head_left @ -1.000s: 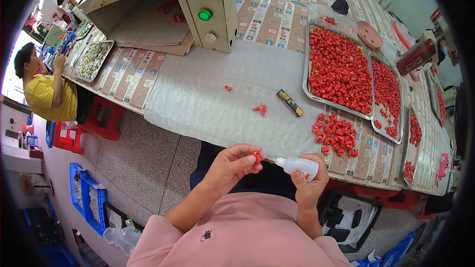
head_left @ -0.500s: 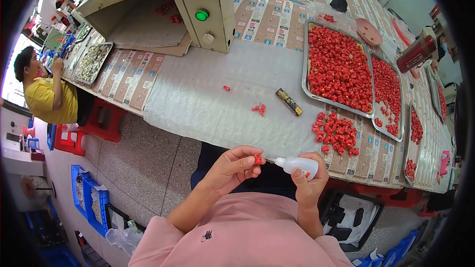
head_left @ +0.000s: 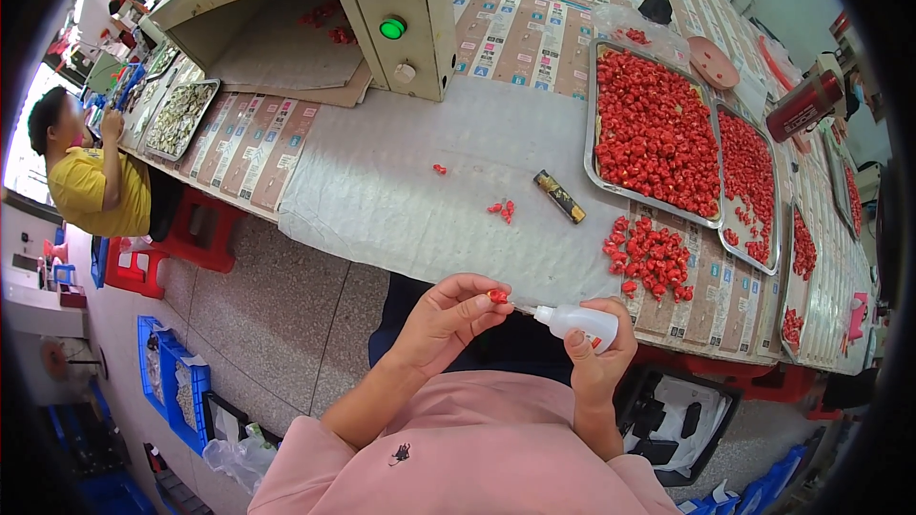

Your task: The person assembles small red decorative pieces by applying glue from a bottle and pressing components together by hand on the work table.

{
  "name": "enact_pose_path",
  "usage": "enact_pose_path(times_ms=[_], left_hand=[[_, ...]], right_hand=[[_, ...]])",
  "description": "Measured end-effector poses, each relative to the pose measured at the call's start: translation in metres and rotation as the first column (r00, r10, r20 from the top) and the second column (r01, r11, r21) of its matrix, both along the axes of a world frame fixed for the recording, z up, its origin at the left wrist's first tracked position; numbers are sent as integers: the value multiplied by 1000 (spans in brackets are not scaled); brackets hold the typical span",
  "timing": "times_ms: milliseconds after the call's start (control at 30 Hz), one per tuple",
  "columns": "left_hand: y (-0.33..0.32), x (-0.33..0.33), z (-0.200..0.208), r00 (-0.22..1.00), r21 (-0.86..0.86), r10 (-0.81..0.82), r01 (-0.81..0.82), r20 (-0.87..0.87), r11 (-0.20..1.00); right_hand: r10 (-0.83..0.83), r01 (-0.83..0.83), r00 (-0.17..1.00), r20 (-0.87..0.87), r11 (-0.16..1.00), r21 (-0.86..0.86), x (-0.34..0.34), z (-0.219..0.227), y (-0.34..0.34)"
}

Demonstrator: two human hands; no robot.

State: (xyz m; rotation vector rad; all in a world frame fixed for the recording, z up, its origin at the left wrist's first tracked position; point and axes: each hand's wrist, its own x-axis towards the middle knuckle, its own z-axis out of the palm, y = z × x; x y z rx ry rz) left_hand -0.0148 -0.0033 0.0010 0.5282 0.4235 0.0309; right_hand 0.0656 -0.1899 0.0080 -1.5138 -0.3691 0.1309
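My left hand (head_left: 441, 326) is closed in a pinch on a small red piece (head_left: 497, 297), shiny and knobbly, held just off the table's near edge. In my right hand (head_left: 603, 362) lies a white squeeze bottle (head_left: 584, 325), tipped on its side with its thin nozzle pointing left at the red piece. The nozzle's tip comes up close to the piece; whether they touch I cannot tell. Beyond my hands, a few loose red pieces (head_left: 503, 211) rest on a pale sheet (head_left: 382, 172). A black and gold cylinder (head_left: 558, 196) lies nearby. To its right sits a heap of red pieces (head_left: 651, 257).
Metal trays (head_left: 590, 157) full of red pieces stand at the right, near a dark red flask (head_left: 804, 107). A beige machine (head_left: 401, 29) with red and green lights occupies the far left. Further left, a person in yellow (head_left: 95, 191) sits beside a red stool (head_left: 205, 234).
The red piece in my left fingers has turned and risen slightly. My right hand and the bottle have shifted very little. The loose pieces on the sheet stay as they were.
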Motion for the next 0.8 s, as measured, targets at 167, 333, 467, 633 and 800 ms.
enact_pose_path(times_ms=[167,333,467,633,800], left_hand=[[-4,-2,-4,998,38,47,-49,49,998],[-5,-1,-2,998,114,51,-55,35,992],[-5,-2,-1,997,152,68,-74,45,986],[-6,-1,-1,995,169,90,-95,36,981],[-5,-1,-1,995,161,88,-94,44,983]], right_hand=[[1,-1,1000,0,1000,1,-2,3,3],[1,0,1000,28,1000,-21,-4,4,5],[11,-9,999,50,999,-38,-2,1,4],[0,1,1000,29,1000,-20,-3,2,5],[3,-3,1000,20,1000,-28,-2,1,6]])
